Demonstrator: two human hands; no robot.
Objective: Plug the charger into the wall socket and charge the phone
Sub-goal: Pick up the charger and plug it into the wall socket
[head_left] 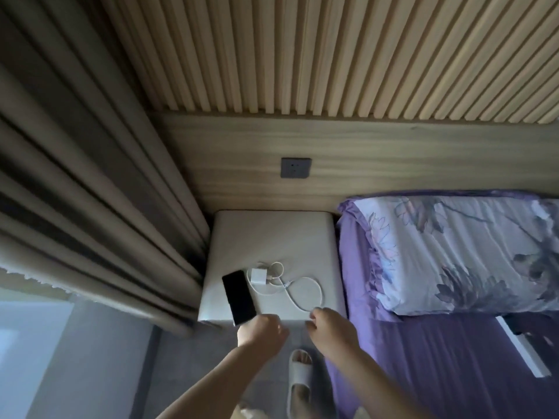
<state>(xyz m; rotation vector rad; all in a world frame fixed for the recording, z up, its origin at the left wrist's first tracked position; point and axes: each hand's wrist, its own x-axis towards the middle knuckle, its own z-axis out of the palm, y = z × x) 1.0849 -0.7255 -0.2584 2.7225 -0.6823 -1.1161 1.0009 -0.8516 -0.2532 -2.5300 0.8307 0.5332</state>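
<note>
Head view: charger (258, 276) lies lower centre on the white bedside stool (272, 234), cable (305, 290) looping toward the right hand (328, 326). Phone (239, 297) lies beside it, long axis running toward the left hand (261, 329). Both hands loosely curled, apparently empty, though blur hides the fingertips. Right hand is nearer the cable; wall socket (295, 167) sits directly above, well apart.

Dim room: heavy brown curtains (78, 182) hang left, a slatted wood wall (332, 52) rises over a plain wooden panel (393, 158). White padded worktop (272, 234) beside the purple bed (423, 373) (floral pillow (453, 252) on top), slipper (299, 379) on grey floor (193, 367).
</note>
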